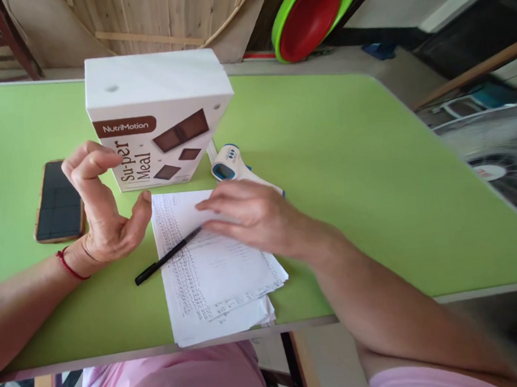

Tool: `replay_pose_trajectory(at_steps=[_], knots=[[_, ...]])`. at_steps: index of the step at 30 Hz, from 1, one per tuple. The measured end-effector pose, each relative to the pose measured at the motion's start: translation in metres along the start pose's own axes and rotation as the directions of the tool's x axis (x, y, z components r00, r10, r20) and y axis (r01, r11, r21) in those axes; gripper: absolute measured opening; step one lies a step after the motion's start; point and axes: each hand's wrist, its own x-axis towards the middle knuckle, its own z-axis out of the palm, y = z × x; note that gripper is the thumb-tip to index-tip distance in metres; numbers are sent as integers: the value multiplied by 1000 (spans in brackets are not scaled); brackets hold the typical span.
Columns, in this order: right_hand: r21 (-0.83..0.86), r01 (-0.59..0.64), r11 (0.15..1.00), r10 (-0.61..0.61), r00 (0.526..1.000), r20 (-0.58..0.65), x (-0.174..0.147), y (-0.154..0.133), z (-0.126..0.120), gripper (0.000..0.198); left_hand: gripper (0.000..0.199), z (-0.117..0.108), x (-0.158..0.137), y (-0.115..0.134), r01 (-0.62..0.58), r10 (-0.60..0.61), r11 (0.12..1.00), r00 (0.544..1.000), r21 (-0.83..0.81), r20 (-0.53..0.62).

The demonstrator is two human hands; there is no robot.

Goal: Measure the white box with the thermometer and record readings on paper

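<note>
My left hand [108,211] is raised in front of the white box [144,110], fingers bent and thumb held apart, with nothing in its grasp. Over the stack of handwritten papers [228,267] hovers my right hand [251,215], its fingers stretched out and slightly parted from the thumb. I see no object in it. A black pen [167,257] lies slantwise across the papers' left edge, its upper end close to my right thumb. Behind that hand, a white and blue infrared thermometer [233,162] lies partly covered. The box stands upright, printed with brown shapes and lettering.
A smartphone in a brown-edged case [59,203] lies left of my left hand. The green table [351,180] extends to the right. Beyond it are red and green basins [311,19], a wooden round panel [155,14] and a fan [489,169] at the right.
</note>
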Motion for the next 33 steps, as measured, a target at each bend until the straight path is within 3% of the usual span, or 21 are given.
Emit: replay_pose_trajectory(at_steps=[3, 6, 8, 10, 12, 14, 15, 17, 19, 21, 24, 27, 33], knots=[[-67, 85, 994, -75, 988, 138, 0, -16, 21, 11, 51, 3, 0, 6, -161, 161, 987, 985, 2, -66], [-150, 118, 982, -83, 971, 223, 0, -14, 30, 21, 43, 4, 2, 11, -200, 198, 977, 980, -69, -32], [-191, 107, 976, -63, 973, 220, 2, -8, 27, 23, 35, 1, 5, 16, -193, 191, 969, 981, -153, -30], [-223, 21, 975, 7, 993, 122, 5, -2, 22, 21, 23, -4, 8, 25, -238, 246, 941, 969, -240, 4], [-180, -119, 977, 107, 992, -72, 7, 2, 19, 16, 14, -8, 7, 35, -355, 413, 885, 897, -300, 157], [-25, -232, 972, 216, 937, -276, 8, 3, 20, 12, 16, -10, 2, 47, -479, 570, 820, 725, -312, 386], [72, -256, 964, 265, 900, -346, 8, 2, 21, 12, 21, -8, -2, 52, -510, 567, 819, 650, -263, 506], [239, -262, 935, 340, 854, -393, 9, -2, 26, 15, 38, -3, -10, 60, -514, 414, 853, 565, -89, 713], [339, -249, 907, 369, 858, -357, 11, -6, 30, 14, 60, 3, -15, 65, -467, 166, 878, 501, 103, 849], [399, -250, 882, 383, 874, -298, 13, -10, 32, 9, 76, 8, -15, 67, -437, -16, 875, 406, 210, 914], [463, -274, 843, 422, 871, -252, 16, -12, 35, 5, 84, 9, -10, 68, -434, -113, 868, 298, 240, 948], [490, -304, 817, 463, 853, -243, 18, -11, 41, 4, 84, 7, -6, 69, -434, -122, 870, 269, 233, 955], [346, -261, 901, 378, 864, -332, 16, -4, 56, 11, 83, 6, -8, 71, -428, -109, 872, 305, 238, 946]])
